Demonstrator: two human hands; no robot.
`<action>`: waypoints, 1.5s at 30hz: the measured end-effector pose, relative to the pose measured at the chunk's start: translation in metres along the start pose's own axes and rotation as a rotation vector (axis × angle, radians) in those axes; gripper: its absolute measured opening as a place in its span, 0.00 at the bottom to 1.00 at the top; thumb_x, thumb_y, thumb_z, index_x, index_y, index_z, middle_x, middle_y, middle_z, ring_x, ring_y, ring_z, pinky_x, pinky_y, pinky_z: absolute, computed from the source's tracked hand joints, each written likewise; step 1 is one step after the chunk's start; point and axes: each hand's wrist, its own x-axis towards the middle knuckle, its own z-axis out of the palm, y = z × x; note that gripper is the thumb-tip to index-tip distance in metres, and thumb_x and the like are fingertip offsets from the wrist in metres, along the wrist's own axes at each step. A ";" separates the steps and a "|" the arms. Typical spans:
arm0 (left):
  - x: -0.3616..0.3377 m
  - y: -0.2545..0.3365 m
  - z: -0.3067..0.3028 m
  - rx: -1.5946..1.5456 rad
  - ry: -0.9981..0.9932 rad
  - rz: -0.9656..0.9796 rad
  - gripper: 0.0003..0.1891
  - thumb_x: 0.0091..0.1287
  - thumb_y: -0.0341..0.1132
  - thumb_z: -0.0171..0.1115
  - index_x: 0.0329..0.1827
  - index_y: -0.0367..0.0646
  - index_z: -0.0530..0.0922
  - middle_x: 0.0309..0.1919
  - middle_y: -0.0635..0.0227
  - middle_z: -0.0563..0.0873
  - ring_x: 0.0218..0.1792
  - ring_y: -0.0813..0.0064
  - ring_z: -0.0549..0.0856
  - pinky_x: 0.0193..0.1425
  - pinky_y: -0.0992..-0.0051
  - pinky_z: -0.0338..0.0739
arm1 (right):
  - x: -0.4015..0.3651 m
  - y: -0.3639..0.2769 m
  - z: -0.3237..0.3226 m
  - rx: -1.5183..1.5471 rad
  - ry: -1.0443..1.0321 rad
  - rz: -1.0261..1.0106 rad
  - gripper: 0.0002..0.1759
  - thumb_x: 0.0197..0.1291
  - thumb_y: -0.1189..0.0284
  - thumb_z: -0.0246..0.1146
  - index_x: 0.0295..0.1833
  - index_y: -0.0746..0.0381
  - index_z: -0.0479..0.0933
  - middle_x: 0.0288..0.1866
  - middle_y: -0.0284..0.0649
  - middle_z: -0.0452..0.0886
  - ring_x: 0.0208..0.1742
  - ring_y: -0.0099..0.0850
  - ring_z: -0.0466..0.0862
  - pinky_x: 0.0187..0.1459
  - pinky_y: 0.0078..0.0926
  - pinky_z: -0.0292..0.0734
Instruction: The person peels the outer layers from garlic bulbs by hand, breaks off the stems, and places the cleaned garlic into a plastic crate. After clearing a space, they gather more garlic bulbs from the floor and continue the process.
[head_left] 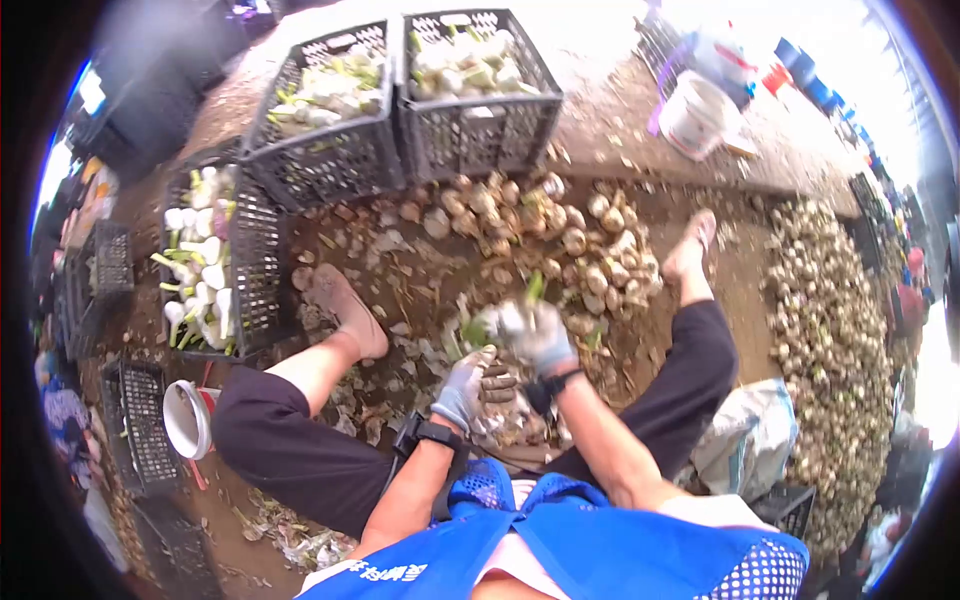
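Observation:
My left hand (pixel 470 392), in a pale glove with dirty fingers, is in front of my body. Its fingers are slightly curled and apart, and I see nothing between them. Just to its right and farther forward, my right hand (pixel 545 338), also gloved, is smeared by motion. Its fingers are closed round a whitish garlic bulb (pixel 507 319), which is blurred; a green stalk piece (pixel 535 288) shows above the hand. Beyond both hands lies a heap of untrimmed garlic (pixel 600 250) on the ground. Papery peelings (pixel 390 400) are strewn around my feet.
Two black crates (pixel 480 125) of trimmed garlic stand ahead, and another crate (pixel 262 260) holds white bulbs at left. White buckets stand at left (pixel 187 420) and upper right (pixel 692 115). A large garlic pile (pixel 830 350) and a white sack (pixel 750 435) lie at right.

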 end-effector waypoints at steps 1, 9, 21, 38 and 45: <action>-0.006 0.001 0.005 0.119 -0.099 -0.026 0.18 0.68 0.44 0.49 0.52 0.39 0.71 0.36 0.59 0.81 0.30 0.69 0.83 0.28 0.72 0.80 | 0.035 -0.018 0.006 0.130 -0.020 -0.031 0.12 0.58 0.70 0.54 0.46 0.63 0.73 0.39 0.41 0.79 0.37 0.34 0.80 0.34 0.31 0.79; 0.011 -0.004 -0.010 0.294 0.045 0.261 0.17 0.70 0.40 0.43 0.46 0.33 0.73 0.28 0.62 0.83 0.24 0.81 0.83 0.16 0.89 0.66 | 0.139 -0.197 0.044 0.066 -0.082 -0.072 0.15 0.61 0.74 0.54 0.52 0.69 0.71 0.42 0.47 0.81 0.35 0.29 0.83 0.29 0.19 0.78; 0.029 -0.015 -0.008 0.080 0.222 0.008 0.16 0.70 0.41 0.45 0.45 0.36 0.74 0.31 0.61 0.83 0.25 0.74 0.83 0.20 0.81 0.73 | 0.183 -0.093 -0.198 -1.799 0.431 0.713 0.23 0.47 0.59 0.59 0.49 0.58 0.77 0.52 0.48 0.77 0.55 0.44 0.77 0.51 0.47 0.70; 0.014 0.008 0.021 -0.550 -0.170 0.432 0.20 0.68 0.47 0.49 0.54 0.42 0.71 0.45 0.66 0.77 0.46 0.69 0.76 0.51 0.64 0.73 | -0.020 -0.069 0.056 -0.442 0.009 -0.069 0.21 0.40 0.82 0.61 0.46 0.68 0.75 0.42 0.42 0.79 0.45 0.31 0.79 0.49 0.25 0.73; -0.016 0.019 0.034 -0.251 -0.288 0.562 0.16 0.66 0.36 0.50 0.55 0.41 0.70 0.48 0.61 0.78 0.47 0.68 0.79 0.51 0.64 0.76 | -0.061 -0.134 0.047 0.331 0.058 0.308 0.13 0.61 0.70 0.56 0.47 0.67 0.73 0.38 0.42 0.80 0.37 0.34 0.83 0.36 0.31 0.82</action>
